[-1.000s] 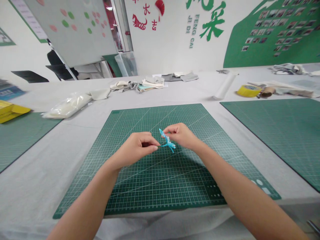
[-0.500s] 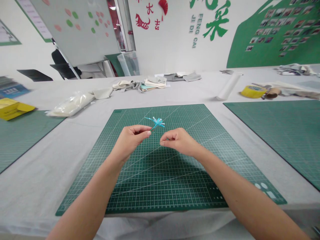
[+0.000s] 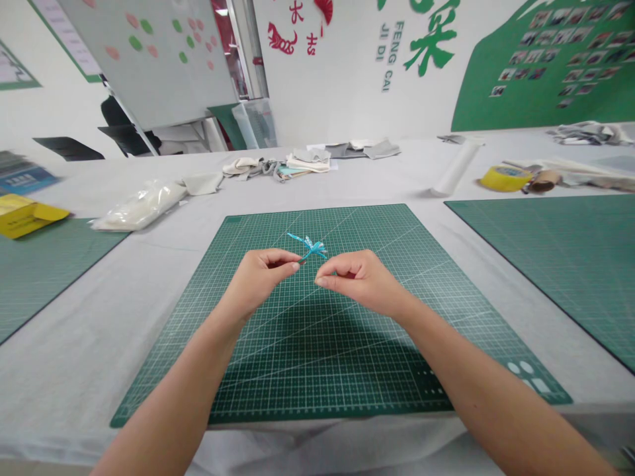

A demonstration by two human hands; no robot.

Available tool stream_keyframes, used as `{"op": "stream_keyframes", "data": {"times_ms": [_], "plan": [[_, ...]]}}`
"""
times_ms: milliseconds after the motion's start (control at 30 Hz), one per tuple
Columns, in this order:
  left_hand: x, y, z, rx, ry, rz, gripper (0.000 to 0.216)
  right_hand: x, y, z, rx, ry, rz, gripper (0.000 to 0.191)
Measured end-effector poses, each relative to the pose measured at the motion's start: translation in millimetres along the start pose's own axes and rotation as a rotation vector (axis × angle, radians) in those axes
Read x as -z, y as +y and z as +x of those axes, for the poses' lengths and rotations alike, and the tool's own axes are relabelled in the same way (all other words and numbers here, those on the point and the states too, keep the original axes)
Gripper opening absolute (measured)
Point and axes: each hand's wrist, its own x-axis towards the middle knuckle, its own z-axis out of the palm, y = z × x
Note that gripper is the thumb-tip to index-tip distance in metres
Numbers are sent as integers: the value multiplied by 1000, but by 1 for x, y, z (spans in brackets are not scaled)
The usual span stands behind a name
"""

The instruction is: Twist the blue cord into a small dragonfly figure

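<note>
Pinched by its thin stem between thumb and forefinger of my left hand [image 3: 270,274] is a small light-blue craft flower [image 3: 315,248] with narrow petals and pale, shiny bits. One long petal points out to the upper left. Just right of and below the flower, my right hand [image 3: 354,281] is closed, thumb and forefinger pressed together. Whether anything thin sits in that pinch is too small to tell. Both hands hover over a green gridded cutting mat [image 3: 292,370], their shadows falling on it.
Other cutting mats lie at the left [image 3: 54,271] and right [image 3: 550,264]. Behind are a clear plastic bag with white contents [image 3: 143,208], folded fabric pieces [image 3: 307,160], a white roll [image 3: 456,168] and yellow tape [image 3: 505,178]. A yellow packet [image 3: 30,215] lies far left.
My right hand has shifted slightly, its fingertips a little further left and closer to the flower. The flower's petals sit a little differently, with one lower petal now pointing down right. My left hand stays put.
</note>
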Motion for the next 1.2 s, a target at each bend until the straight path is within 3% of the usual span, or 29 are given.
{"op": "stream_keyframes", "data": {"times_ms": [333, 600, 833, 967, 1200], "plan": [[1, -7, 2, -97, -61, 98, 16, -1, -1, -1, 20, 38, 27, 15], [-11, -6, -4, -221, -231, 370, 18, -2, 8, 0, 243, 208, -442, 20], [-11, -3, -7, -265, -377, 416, 18, -4, 20, 1, 260, 187, -664, 25], [-9, 0, -9, -307, -439, 426, 19, -2, 22, 4, 179, 135, -594, 21], [-4, 3, -10, -304, -526, 366, 20, 6, 28, 11, -9, 35, -259, 13]]}}
